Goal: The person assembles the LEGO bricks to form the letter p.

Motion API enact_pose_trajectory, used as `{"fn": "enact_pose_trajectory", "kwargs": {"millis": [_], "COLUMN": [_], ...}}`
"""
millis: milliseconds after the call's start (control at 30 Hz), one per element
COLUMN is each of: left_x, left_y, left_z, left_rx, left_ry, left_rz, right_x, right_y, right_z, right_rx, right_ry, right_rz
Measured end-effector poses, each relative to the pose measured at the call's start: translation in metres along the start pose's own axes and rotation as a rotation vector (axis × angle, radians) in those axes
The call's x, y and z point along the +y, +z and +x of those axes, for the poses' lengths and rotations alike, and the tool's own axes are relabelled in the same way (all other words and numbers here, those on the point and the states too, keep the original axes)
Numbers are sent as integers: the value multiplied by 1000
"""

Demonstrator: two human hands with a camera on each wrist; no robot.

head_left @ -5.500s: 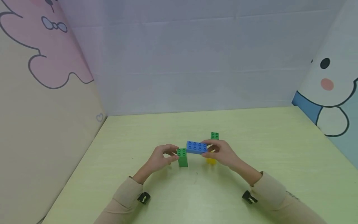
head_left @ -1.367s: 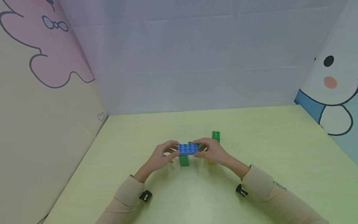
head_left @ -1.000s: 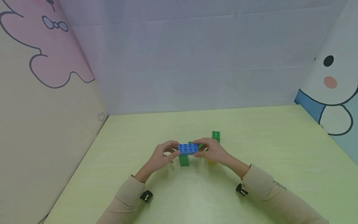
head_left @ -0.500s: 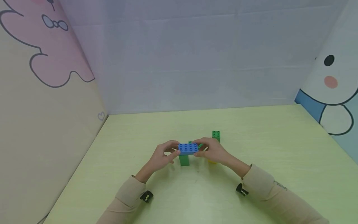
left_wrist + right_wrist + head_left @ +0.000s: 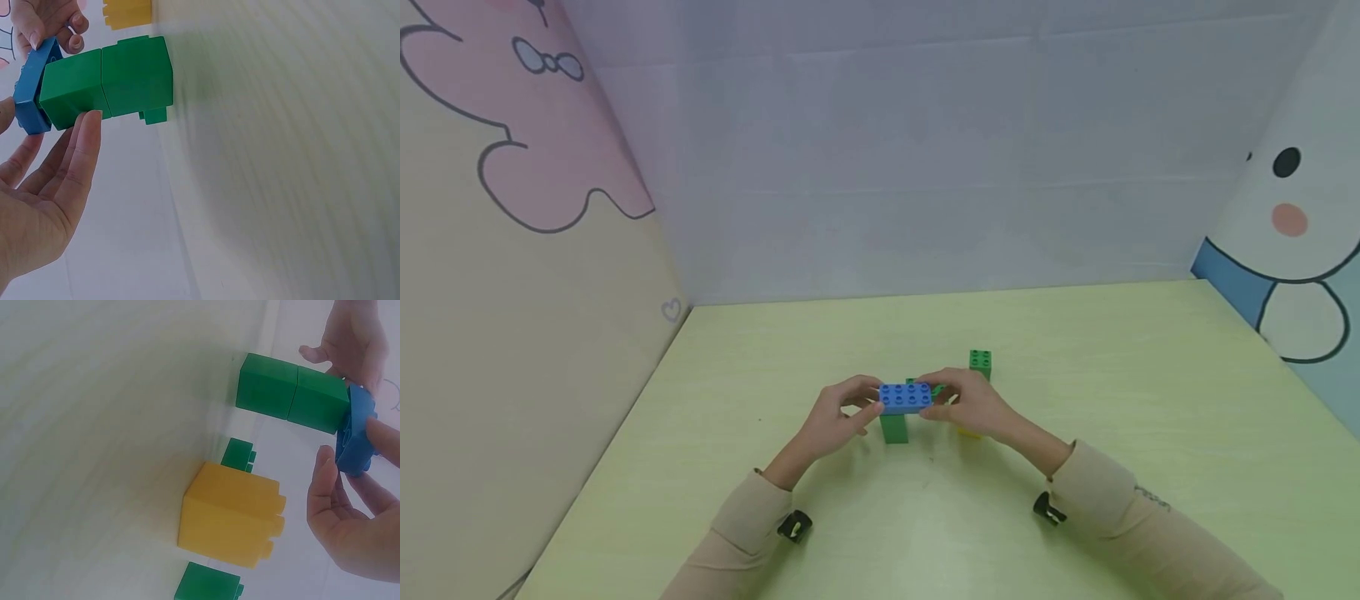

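The blue brick (image 5: 905, 398), earlier beside the green stack (image 5: 894, 429) in one hand, now lies over its top; left hand (image 5: 832, 421) and right hand (image 5: 972, 407) pinch opposite ends, thumb against fingers; whether it is seated I cannot tell; the right hand mostly hides the yellow block (image 5: 228, 515) from the head camera; the right wrist view's bottom edge cuts off a green brick (image 5: 208, 583).

pale green tabletop (image 5: 790, 342), creased greyish backdrop (image 5: 880, 167), pink cartoon figure (image 5: 546, 154) at left, white cartoon figure (image 5: 1262, 237) at right
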State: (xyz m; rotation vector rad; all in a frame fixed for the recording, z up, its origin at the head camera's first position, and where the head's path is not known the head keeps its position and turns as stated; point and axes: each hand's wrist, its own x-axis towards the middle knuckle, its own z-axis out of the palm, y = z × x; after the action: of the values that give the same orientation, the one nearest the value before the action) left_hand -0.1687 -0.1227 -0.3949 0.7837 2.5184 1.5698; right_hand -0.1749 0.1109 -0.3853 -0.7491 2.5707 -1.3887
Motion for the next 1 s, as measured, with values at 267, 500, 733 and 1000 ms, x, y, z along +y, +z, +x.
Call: {"fn": "enact_pose_trajectory", "kwargs": {"millis": [267, 500, 733, 1000], "left_x": [-7, 18, 13, -7], "left_y": [0, -1, -1, 0], "left_z": [1, -2, 1, 2], "left_rx": [1, -12, -24, -1], "left_ry": [1, 7, 32, 17], "left_rz": [6, -3, 2, -18], "right_x": [-1, -2, 2, 2], "right_y": [2, 2, 1, 3], "right_z": [0, -2, -1, -1], "right_rx": [22, 26, 31, 14], "right_ry": [1, 4, 15, 3], "right_rz": [25, 29, 39, 46]}}
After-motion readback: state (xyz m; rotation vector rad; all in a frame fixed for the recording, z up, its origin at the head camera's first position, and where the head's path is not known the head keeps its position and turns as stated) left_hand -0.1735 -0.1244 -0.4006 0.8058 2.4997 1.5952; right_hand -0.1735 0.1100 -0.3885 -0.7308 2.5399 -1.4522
